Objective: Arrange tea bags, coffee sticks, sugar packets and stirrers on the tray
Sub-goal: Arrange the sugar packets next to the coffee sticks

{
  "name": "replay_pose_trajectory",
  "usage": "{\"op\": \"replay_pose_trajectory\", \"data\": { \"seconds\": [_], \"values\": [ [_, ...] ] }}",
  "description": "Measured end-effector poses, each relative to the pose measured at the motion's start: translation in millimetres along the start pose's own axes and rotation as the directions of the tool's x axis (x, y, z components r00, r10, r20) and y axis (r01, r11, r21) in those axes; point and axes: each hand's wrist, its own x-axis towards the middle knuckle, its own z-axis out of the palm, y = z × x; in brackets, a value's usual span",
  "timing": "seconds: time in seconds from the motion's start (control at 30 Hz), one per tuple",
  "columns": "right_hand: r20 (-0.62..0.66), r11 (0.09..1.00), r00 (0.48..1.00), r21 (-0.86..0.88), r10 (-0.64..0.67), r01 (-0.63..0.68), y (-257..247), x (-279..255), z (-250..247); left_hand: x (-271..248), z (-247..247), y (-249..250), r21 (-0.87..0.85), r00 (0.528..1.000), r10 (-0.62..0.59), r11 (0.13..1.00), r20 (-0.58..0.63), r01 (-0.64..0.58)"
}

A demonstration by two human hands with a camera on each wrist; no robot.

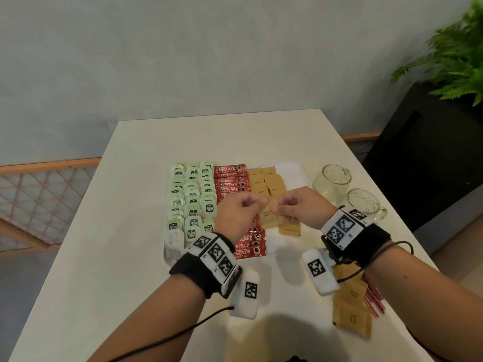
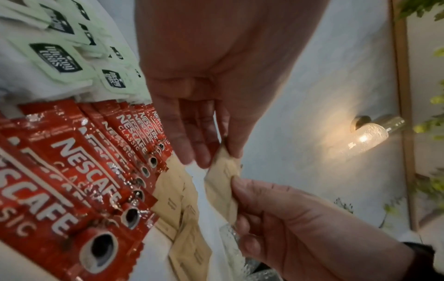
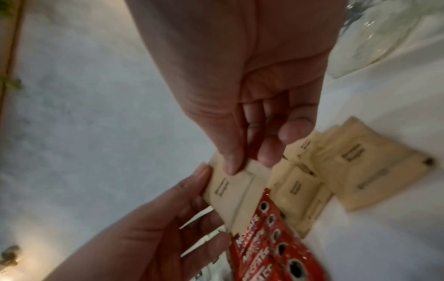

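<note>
Two hands meet over the middle of the head view, both pinching one brown sugar packet held just above the white tray. The left hand nips one edge between thumb and fingertips; the right hand nips the opposite edge, its other fingers curled in. The packet is lifted clear of the tray, not yet laid.

Judging by the layout, the sugar step is in hand: tea bags fill the left columns, coffee sticks run down the centre, and laid sugar packets reach partway down toward the lower frame. The next move probably calls for setting this packet flat, square with its neighbours, beside the sticks without nudging them.

A loose pile of sugar packets waits at lower right of the head view, off the tray, with red stirrers poking out beneath it; their count cannot be told. The wrists cover the tray's near edge and part of the coffee row. Two glass mugs stand right of the tray. Print on the packets is too blurred to read.
</note>
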Motion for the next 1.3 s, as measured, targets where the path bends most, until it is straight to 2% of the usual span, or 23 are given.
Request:
{"op": "replay_pose_trajectory", "data": {
  "seconds": [0.1, 0.2, 0.3, 0.37, 0.47, 0.63, 0.87, 1.1, 1.3],
  "values": [
    [-0.104, 0.990, 0.989, -0.082, 0.108, -0.117, 20.5, 2.3, 3.7, 5.2, -3.5, -5.2, 0.299, 0.990, 0.093, 0.953, -0.104, -0.058],
    [-0.157, 0.968, 0.968, -0.130, 0.195, -0.216, 33.7, 2.2, 14.4, 9.1, -8.3, -6.6, 0.558, 0.975, 0.185, 0.826, -0.125, -0.085],
    [-0.169, 0.958, 0.963, -0.161, 0.210, -0.237, 35.5, 3.5, 24.5, 10.6, -1.5, -5.4, 0.781, 0.983, 0.182, 0.614, -0.004, -0.110],
    [-0.239, 0.946, 0.950, -0.204, 0.202, -0.252, 34.8, 3.4, 22.7, 10.7, 6.9, -4.7, 0.856, 0.983, 0.144, 0.488, 0.112, -0.169],
    [-0.345, 0.934, 0.916, -0.208, 0.207, -0.290, 40.1, 0.6, 10.7, 13.1, 17.2, -4.4, 0.893, 0.970, 0.098, 0.380, 0.221, -0.242],
    [-0.271, 0.891, 0.910, -0.246, 0.314, -0.381, 45.8, 0.0, 11.7, 19.2, 35.2, -3.4, 0.910, 0.957, 0.032, 0.300, 0.289, -0.285],
    [-0.266, 0.902, 0.929, -0.280, 0.257, -0.330, 47.9, 5.7, 6.9, 24.5, 50.2, 3.2, 0.932, 0.949, 0.005, 0.187, 0.315, -0.310],
    [-0.207, 0.922, 0.941, -0.232, 0.266, -0.312, 55.2, 10.9, 0.8, 21.6, 44.6, 1.7, 0.922, 0.937, 0.006, 0.180, 0.349, -0.344],
    [-0.234, 0.916, 0.942, -0.266, 0.241, -0.300, 45.3, 1.1, -9.8, 17.1, 45.2, 10.1, 0.920, 0.930, -0.014, 0.154, 0.366, -0.360]
  ]
}}
